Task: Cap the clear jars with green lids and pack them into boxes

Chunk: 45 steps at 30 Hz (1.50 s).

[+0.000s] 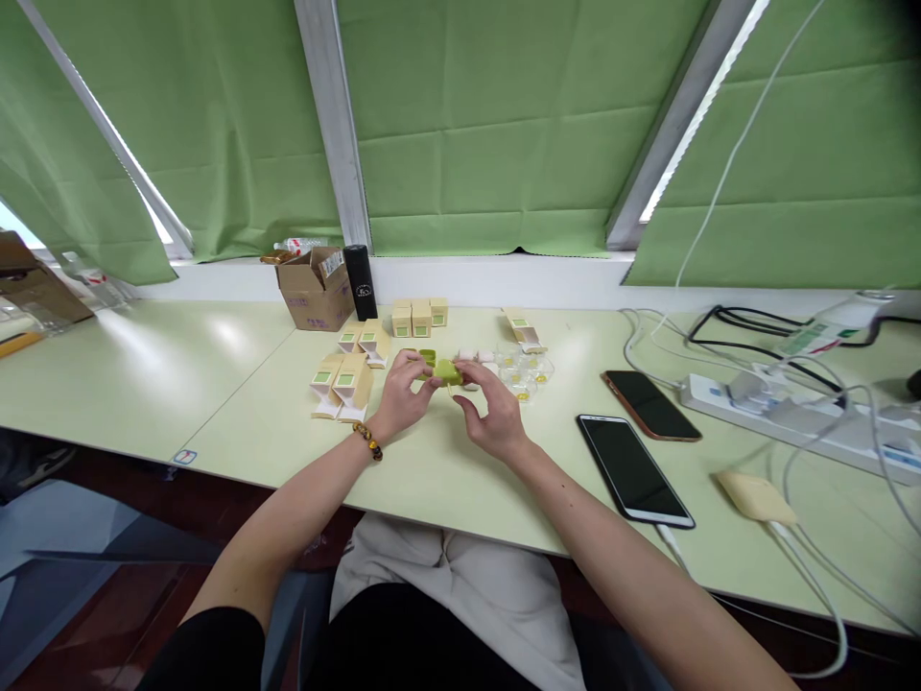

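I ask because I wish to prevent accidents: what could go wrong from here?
The small green item, between the left hand and the right hand, might slip. The clear plastic containers are close to the right hand and could be knocked. The white cable of the nearer phone lies beside the right forearm and might be tugged.

A: Piece point(448, 371) colour?
B: Light green. Cartons point(355, 371): pale yellow, green squares point(345, 379).
A: Bracelet point(368, 440)?
B: Dark brown, mottled amber.
A: Flask point(359, 272)?
B: Black, white emblem point(364, 290). Blinds point(489, 125): plain green. Bench point(446, 470): pale yellow-green.
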Available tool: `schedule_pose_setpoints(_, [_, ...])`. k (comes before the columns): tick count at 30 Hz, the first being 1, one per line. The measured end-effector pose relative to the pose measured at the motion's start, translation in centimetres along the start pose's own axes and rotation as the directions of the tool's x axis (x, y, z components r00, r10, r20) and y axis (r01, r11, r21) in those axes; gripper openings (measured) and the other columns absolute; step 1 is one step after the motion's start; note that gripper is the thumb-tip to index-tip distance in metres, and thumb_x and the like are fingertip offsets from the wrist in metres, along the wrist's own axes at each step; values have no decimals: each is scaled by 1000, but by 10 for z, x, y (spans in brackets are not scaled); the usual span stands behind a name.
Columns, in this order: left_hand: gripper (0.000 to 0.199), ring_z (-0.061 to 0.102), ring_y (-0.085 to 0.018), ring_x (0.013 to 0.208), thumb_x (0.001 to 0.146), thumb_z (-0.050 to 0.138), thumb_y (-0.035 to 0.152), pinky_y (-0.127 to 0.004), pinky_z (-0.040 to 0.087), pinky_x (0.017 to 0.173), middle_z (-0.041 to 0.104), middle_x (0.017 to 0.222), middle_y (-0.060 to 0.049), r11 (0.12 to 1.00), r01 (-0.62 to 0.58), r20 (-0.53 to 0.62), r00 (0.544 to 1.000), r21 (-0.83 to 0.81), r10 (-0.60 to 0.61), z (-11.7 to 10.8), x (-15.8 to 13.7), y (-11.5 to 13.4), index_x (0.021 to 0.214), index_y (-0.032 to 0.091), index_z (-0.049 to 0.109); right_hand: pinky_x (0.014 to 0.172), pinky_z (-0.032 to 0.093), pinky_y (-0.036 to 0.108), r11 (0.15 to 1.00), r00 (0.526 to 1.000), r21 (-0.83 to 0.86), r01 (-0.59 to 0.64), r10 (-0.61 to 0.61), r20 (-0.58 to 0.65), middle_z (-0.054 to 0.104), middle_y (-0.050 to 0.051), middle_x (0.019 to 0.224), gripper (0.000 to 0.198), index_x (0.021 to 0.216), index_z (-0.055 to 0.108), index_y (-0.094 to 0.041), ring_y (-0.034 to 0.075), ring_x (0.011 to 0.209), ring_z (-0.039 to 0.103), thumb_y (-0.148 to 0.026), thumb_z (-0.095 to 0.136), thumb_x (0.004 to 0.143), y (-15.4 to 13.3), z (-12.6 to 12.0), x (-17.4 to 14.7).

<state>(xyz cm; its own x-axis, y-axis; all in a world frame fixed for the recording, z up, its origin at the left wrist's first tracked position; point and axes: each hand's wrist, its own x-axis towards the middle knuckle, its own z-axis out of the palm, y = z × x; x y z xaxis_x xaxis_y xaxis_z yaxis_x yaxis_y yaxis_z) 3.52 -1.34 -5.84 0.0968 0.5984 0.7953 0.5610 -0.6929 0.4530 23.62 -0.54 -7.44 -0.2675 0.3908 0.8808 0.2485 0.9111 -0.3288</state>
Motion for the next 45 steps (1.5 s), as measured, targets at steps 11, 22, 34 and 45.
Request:
schedule_pose_setpoints(11, [63,61,-28,99,110,32,59,-45,52,85,66,83,-11,995,99,83,992,-10,-98,-2,-2,1,77,20,68,82,66,43,962,973,147,-230,229,21,71,10,119,38,131,65,-26,25,98,71,-32,73,94,-6,-1,7])
schedule_pose_setpoints(22, [55,54,-30,129,95,76,44,-52,48,112,66,135,-14,996,-75,156,984,-51,82,0,-1,5,145,25,59,85,64,45,917,923,145,-371,381,-51,78,9,119,36,124,73,-26,26,101,73,-33,78,89,4,1,5])
schedule_pose_setpoints(34, [46,64,-23,114,88,85,36,-40,55,102,65,127,-11,936,194,99,980,-293,-173,9,1,-10,130,24,71,94,59,46,944,944,47,-328,329,-26,78,8,119,33,130,72,-26,26,102,69,-29,61,99,12,-9,5])
schedule_pose_setpoints(45, [48,63,-23,121,90,82,34,-42,53,113,60,132,-11,870,251,56,966,-425,-251,10,-1,-18,134,24,68,101,42,50,709,920,-675,-204,375,115,67,16,130,34,122,75,-21,37,123,49,-19,71,88,46,-5,-8])
